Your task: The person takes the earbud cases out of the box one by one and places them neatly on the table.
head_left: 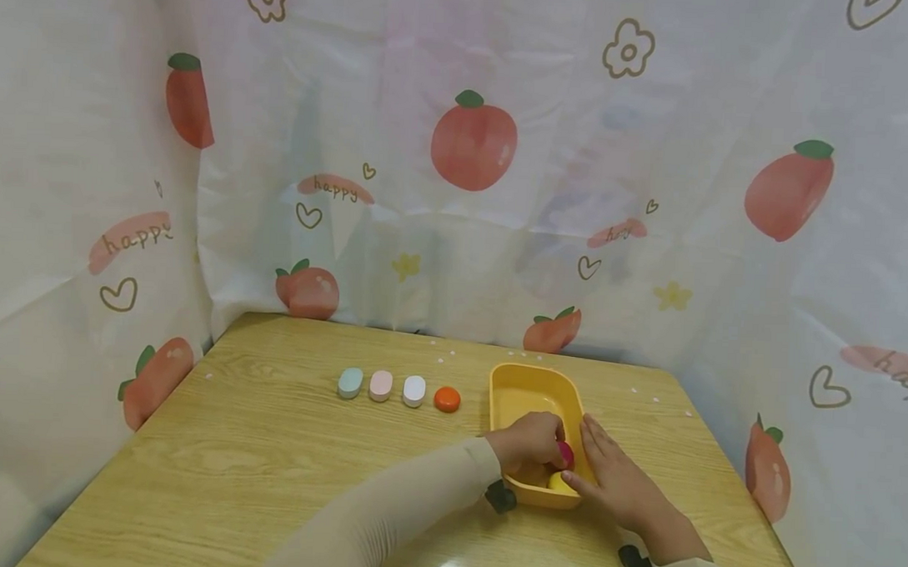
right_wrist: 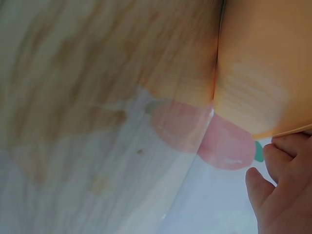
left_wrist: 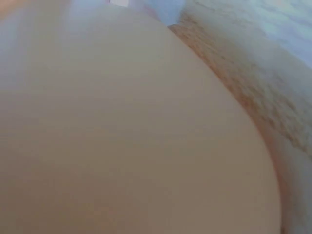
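Note:
A yellow-orange plastic bin [head_left: 540,497] stands on the right part of the table. The left hand [head_left: 533,441] reaches down inside it, fingers curled on a small magenta rounded piece [head_left: 566,456], part of which the fingers hide. Just in front of that, a yellow rounded piece [head_left: 561,485] lies in the bin's near right corner. Along the bin's right side rests the right hand [head_left: 627,490], its fingers extended against the wall and its thumb over the near rim. In the right wrist view, fingers [right_wrist: 287,151] touch the edge of the bin.
Left of the bin runs a row of small rounded pieces: mint [head_left: 350,383], pink [head_left: 380,386], white [head_left: 414,391] and orange-red [head_left: 447,399]. A wood-grain table [head_left: 268,452] carries everything. White curtains [head_left: 400,106] with fruit prints enclose its back and sides. A pale blurred surface [left_wrist: 122,136] fills most of the left wrist view.

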Available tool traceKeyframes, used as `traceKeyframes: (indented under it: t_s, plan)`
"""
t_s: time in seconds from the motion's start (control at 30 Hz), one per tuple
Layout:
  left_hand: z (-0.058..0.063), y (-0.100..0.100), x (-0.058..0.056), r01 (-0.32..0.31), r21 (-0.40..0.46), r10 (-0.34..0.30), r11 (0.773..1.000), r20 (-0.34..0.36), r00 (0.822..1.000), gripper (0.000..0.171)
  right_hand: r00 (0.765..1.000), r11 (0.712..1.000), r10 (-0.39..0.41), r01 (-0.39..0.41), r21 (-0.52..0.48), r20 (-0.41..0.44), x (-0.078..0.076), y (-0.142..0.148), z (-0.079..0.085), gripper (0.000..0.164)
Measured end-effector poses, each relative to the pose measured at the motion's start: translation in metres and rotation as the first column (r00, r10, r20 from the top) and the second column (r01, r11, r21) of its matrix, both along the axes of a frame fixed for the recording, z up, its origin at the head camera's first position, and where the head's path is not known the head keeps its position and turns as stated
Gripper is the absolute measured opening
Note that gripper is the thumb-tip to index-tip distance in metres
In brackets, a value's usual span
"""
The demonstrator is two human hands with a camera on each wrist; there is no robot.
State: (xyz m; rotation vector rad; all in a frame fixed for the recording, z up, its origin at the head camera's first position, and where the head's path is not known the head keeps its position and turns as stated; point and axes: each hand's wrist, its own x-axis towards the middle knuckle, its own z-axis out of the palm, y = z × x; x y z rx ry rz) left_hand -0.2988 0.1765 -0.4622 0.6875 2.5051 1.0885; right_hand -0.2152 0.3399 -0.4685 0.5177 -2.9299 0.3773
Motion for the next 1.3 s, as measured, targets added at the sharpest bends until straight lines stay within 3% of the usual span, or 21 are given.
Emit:
traceKeyframes:
  t_s: [0.17,0.47,0.7,1.07,1.3]
  plan:
    - [-0.001,-0.001,-0.001,0.004,0.027,-0.004,1.0,0.005,1.0,0.031,1.0,1.0,-0.004,0.004,0.008,0.006,0.0,0.0,-0.001,0.085]
    - [0.006,-0.006,-0.002,-0.038,0.134,0.026,0.99,0.084,0.996,0.043,1.0,1.0,-0.006,0.006,0.016,0.005,-0.002,-0.001,0.0,0.086]
    - [0.016,-0.015,-0.005,0.011,0.056,-0.009,0.998,-0.037,0.999,0.025,1.0,1.0,-0.011,0.012,0.023,-0.004,-0.001,-0.002,0.002,0.085]
    - [0.033,-0.034,0.0,-0.006,0.142,-0.004,0.99,0.072,0.997,0.02,1.0,1.0,-0.023,0.023,0.016,0.001,0.0,-0.002,0.0,0.083]
    - [0.031,-0.046,-0.003,-0.021,0.18,0.002,0.983,0.102,0.995,0.022,1.0,1.0,-0.007,0.007,0.007,-0.013,-0.002,0.0,-0.003,0.085]
